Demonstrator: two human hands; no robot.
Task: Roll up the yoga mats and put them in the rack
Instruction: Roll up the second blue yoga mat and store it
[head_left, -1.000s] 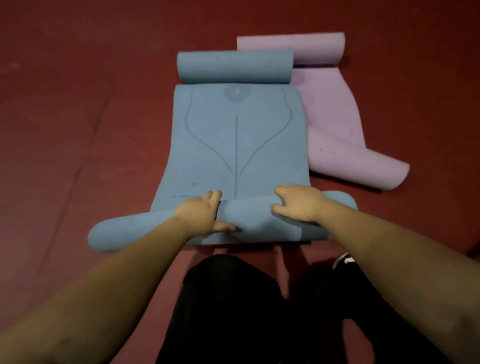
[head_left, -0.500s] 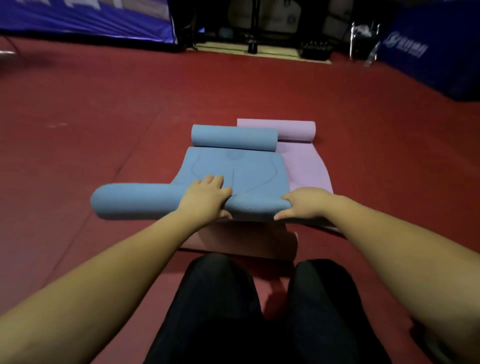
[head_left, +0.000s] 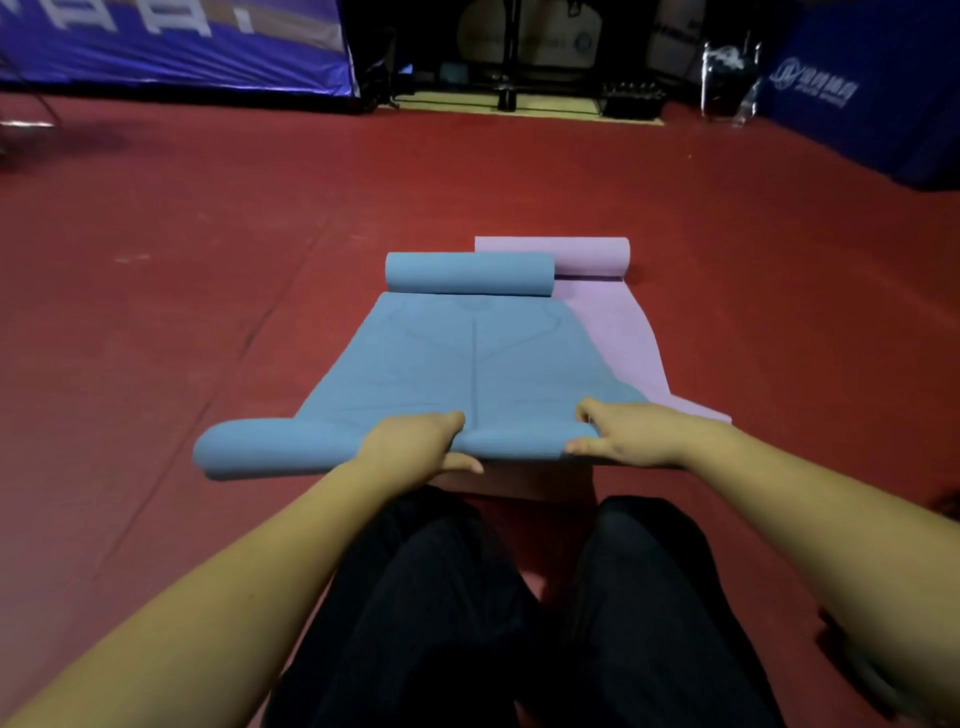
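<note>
A blue yoga mat (head_left: 467, 364) lies on the red floor in front of my knees, curled into a roll at its far end and rolled at its near end. My left hand (head_left: 415, 441) grips the near roll from above, thumb underneath. My right hand (head_left: 634, 431) holds the same roll at its right end, fingers over it and thumb below. The near roll sticks out skewed to the left. A pink yoga mat (head_left: 613, 322) lies partly under the blue one, to the right, its far end also rolled.
Red floor (head_left: 208, 312) spreads on all sides. Blue padded barriers (head_left: 857, 88) stand at the back right and a blue banner (head_left: 171, 47) at the back left. Dark equipment and stands (head_left: 509, 57) fill the gap between them. My dark-trousered legs (head_left: 467, 623) are below.
The view has tilted up from the mats to show the room. Both hands stayed on the blue mat's near roll, and my right hand now holds its right end.
</note>
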